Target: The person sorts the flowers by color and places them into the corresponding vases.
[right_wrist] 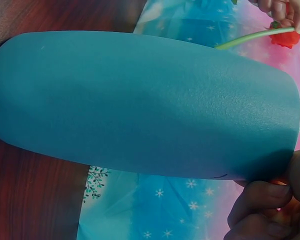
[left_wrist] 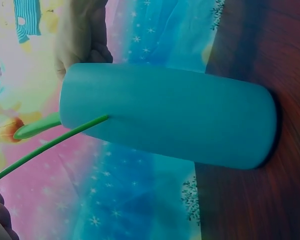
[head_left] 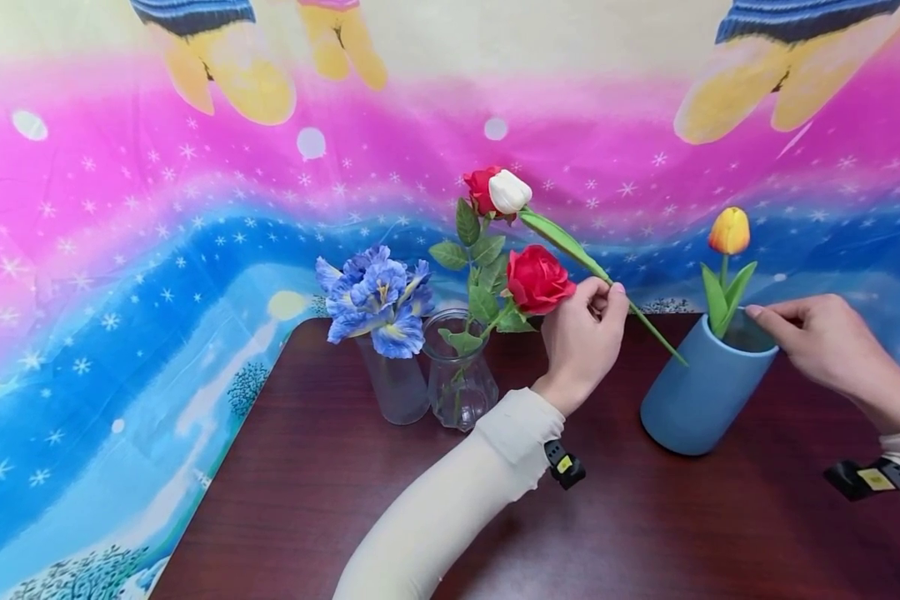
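Note:
A white tulip (head_left: 510, 192) with a long green stem slants down to the right, pinched by my left hand (head_left: 581, 342). Its stem's lower end (left_wrist: 102, 118) shows in front of the blue vase (head_left: 708, 396), below the rim; whether it touches the wall I cannot tell. My right hand (head_left: 832, 342) grips that vase's rim at its right side, thumb on the edge, and the vase leans to the right. An orange-yellow tulip (head_left: 729, 232) stands inside the vase. In the right wrist view, curled fingers (right_wrist: 262, 200) press by the vase's mouth.
Left of my left hand, a clear glass vase (head_left: 461, 392) holds red roses (head_left: 538, 279). Beside it, a frosted vase (head_left: 399, 392) holds blue-purple flowers (head_left: 381, 292). All stand on a dark wooden table (head_left: 307, 500) before a printed cloth backdrop (head_left: 195, 167).

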Action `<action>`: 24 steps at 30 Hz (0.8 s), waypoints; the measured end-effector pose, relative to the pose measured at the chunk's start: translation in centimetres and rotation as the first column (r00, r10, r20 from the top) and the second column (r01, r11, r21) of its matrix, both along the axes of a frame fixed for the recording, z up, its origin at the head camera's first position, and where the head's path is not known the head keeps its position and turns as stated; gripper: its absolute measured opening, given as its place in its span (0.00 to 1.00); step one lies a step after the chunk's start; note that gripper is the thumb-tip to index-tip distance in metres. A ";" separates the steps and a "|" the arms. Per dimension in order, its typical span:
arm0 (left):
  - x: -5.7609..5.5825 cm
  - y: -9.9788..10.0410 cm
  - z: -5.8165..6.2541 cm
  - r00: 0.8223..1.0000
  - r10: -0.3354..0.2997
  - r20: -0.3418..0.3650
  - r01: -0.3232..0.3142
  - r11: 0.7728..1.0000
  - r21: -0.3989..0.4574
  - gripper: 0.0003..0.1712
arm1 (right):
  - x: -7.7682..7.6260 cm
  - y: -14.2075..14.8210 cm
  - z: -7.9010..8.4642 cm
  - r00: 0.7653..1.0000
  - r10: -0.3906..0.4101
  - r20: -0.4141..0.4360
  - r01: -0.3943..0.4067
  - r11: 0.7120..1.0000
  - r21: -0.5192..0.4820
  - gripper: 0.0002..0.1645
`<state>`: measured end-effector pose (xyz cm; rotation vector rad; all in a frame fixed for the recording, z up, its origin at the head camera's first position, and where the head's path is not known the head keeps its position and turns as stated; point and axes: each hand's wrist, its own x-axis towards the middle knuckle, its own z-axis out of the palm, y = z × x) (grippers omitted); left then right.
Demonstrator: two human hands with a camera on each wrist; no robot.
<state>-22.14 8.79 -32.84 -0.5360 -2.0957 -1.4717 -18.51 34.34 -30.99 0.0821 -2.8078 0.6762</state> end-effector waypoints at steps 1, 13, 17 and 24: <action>0.0 0.1 0.1 1.000 -0.004 0.000 0.004 1.000 0.002 0.15 | 0.0 0.0 0.0 1.000 0.000 -0.002 0.000 1.000 0.000 0.35; 0.2 0.6 1.5 1.000 -0.015 -0.023 0.016 1.000 0.017 0.14 | 0.0 0.1 -0.1 1.000 0.009 -0.003 -0.009 1.000 -0.001 0.35; 0.3 0.5 1.9 0.999 -0.009 -0.036 0.010 1.000 0.014 0.13 | 0.0 0.1 0.0 1.000 0.007 -0.004 -0.007 1.000 0.000 0.35; 0.6 0.4 2.7 0.997 -0.002 -0.075 0.002 1.000 -0.002 0.15 | 0.0 0.0 0.0 1.000 0.005 -0.004 -0.005 1.000 0.002 0.35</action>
